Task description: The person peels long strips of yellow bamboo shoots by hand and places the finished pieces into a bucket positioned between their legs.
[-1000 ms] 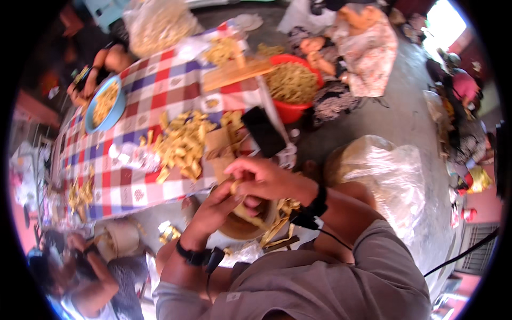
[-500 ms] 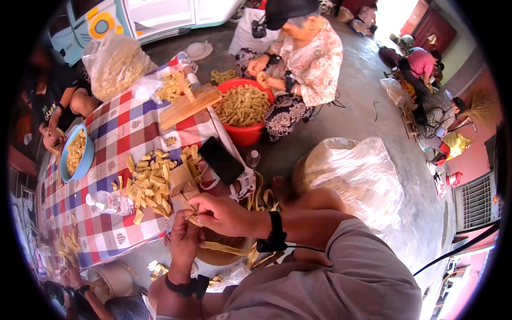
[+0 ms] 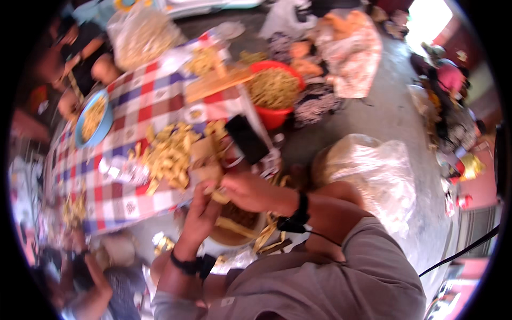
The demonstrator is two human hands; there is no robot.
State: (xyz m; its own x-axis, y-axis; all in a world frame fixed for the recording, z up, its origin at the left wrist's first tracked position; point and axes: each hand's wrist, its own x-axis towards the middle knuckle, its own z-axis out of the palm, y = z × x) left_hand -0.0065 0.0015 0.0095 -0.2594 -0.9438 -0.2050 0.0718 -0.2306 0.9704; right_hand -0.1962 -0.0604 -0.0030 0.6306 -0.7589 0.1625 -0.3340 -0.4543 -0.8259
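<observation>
Both hands meet over the near table edge, blurred by motion. My left hand [image 3: 200,210] and my right hand [image 3: 248,189] pinch a short pale yellow strip [image 3: 219,197] between them; its far end is hidden by the fingers. Just beyond them a small wooden block [image 3: 204,150] stands at the table edge. To its left lies a heap of folded yellow pieces [image 3: 169,154]. Below my hands is a round basin [image 3: 223,238] with brownish contents. Long yellow strips [image 3: 265,234] hang over its right side.
A black phone [image 3: 247,140] and a clear bottle [image 3: 124,170] lie on the checked tablecloth [image 3: 146,112]. Beyond are a blue bowl [image 3: 108,124], a wooden board [image 3: 218,84] and a red basin [image 3: 274,119]. A plastic-wrapped bundle [image 3: 373,170] sits right; other people work around.
The whole view has shifted, so the table and hands appear farther right, and the picture is more blurred. My hands stay together on the strip.
</observation>
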